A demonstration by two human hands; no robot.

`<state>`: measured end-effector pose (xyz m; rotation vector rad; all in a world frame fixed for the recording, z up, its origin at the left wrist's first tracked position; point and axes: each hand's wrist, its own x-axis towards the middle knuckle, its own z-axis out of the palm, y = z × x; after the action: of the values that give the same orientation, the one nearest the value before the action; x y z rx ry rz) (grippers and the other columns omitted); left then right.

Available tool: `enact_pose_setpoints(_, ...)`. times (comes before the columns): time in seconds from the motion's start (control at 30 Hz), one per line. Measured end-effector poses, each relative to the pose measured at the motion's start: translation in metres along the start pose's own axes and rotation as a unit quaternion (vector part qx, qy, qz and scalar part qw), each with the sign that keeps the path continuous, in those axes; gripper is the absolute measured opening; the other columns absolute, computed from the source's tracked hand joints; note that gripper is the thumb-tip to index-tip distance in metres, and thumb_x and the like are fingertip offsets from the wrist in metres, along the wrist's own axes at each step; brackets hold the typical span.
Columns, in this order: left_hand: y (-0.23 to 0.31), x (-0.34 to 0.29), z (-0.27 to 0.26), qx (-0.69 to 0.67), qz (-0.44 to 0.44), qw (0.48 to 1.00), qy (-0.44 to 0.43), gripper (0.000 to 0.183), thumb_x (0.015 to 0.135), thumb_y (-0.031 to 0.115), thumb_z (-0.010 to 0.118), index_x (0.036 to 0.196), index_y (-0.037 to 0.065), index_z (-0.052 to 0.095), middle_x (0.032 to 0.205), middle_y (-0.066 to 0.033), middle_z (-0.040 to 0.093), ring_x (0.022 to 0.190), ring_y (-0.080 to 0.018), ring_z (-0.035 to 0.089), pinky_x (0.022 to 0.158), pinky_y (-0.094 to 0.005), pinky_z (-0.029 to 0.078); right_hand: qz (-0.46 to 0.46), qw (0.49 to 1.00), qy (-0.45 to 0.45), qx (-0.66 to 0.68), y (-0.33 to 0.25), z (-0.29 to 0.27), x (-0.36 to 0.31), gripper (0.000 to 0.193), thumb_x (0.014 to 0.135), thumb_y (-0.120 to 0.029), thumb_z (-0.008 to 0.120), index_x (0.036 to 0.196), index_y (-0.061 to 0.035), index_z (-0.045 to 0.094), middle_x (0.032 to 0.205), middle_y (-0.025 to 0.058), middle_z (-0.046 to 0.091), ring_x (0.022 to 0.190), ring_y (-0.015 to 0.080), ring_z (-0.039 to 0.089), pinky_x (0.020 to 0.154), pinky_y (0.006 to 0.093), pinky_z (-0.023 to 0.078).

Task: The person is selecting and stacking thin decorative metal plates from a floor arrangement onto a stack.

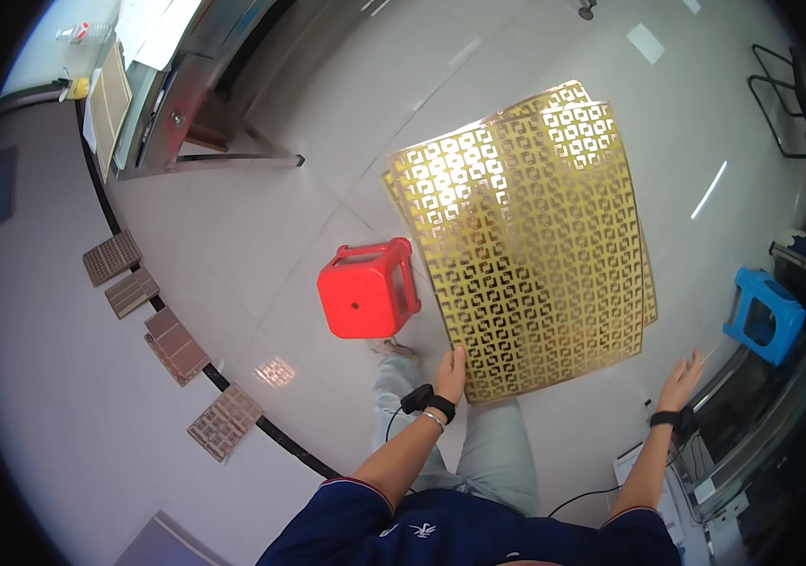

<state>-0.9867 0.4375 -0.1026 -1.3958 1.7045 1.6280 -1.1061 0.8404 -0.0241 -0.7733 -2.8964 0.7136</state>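
A large rectangular yellow panel (554, 255) with a repeating, shiny copper-coloured pattern lies in front of me, tilted slightly. At least one more panel (584, 91) of the same look shows beneath it, turned a little so its corners stick out. My left hand (450, 375) grips the near left corner, thumb along the edge; the fingers underneath are hidden. To the right, apart from the panels, my right hand (682, 379) is held out with fingers stretched and nothing in it. What supports the panels from below is hidden.
A red plastic stool (360, 300) stands left of the panels, a blue stool (767, 316) at far right. Several small patterned boards (224, 422) line the left wall. A metal-legged desk (186, 123) is at upper left, a dark-framed chair (785, 104) at upper right. A cable (584, 494) trails near my right arm.
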Motion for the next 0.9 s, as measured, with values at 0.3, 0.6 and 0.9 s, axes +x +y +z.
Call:
enact_pose_setpoints(0.3, 0.027, 0.005, -0.011, 0.288, 0.057, 0.955, -0.029, 0.043, 0.091, 0.038, 0.034, 0.089, 0.002, 0.056, 0.08, -0.0246, 0.059, 0.075, -0.0403, 0.057, 0.066, -0.0481, 0.044, 0.091, 0.976, -0.176, -0.087, 0.116, 0.021, -0.119, 0.04, 0.082, -0.001, 0.049, 0.122, -0.0012, 0.044, 0.12, 0.0183, 0.045, 0.11, 0.0301, 0.046, 0.089, 0.0352, 0.043)
enact_pose_setpoints(0.6, 0.087, 0.013, -0.108, 0.349, 0.29, 0.874, -0.175, 0.029, 0.089, 0.028, 0.043, 0.088, 0.004, 0.059, 0.081, -0.0197, 0.06, 0.077, -0.0367, 0.057, 0.066, -0.0429, 0.045, 0.026, 0.961, -0.275, 0.011, 0.052, 0.052, -0.193, 0.031, 0.08, -0.001, 0.049, 0.111, 0.0012, 0.05, 0.109, 0.0154, 0.053, 0.105, 0.0263, 0.049, 0.084, 0.0329, 0.043)
enact_pose_setpoints(0.9, 0.201, -0.016, -0.231, -0.021, 0.189, 0.925, -0.33, 0.028, 0.093, 0.021, 0.038, 0.097, 0.0, 0.055, 0.095, -0.0094, 0.06, 0.089, -0.0181, 0.059, 0.079, -0.0292, 0.046, -0.086, 0.449, -0.814, 0.359, -0.341, 0.027, -0.403, 0.03, 0.091, -0.023, 0.042, 0.109, -0.0031, 0.055, 0.101, 0.0121, 0.059, 0.094, 0.0223, 0.056, 0.084, 0.0316, 0.042)
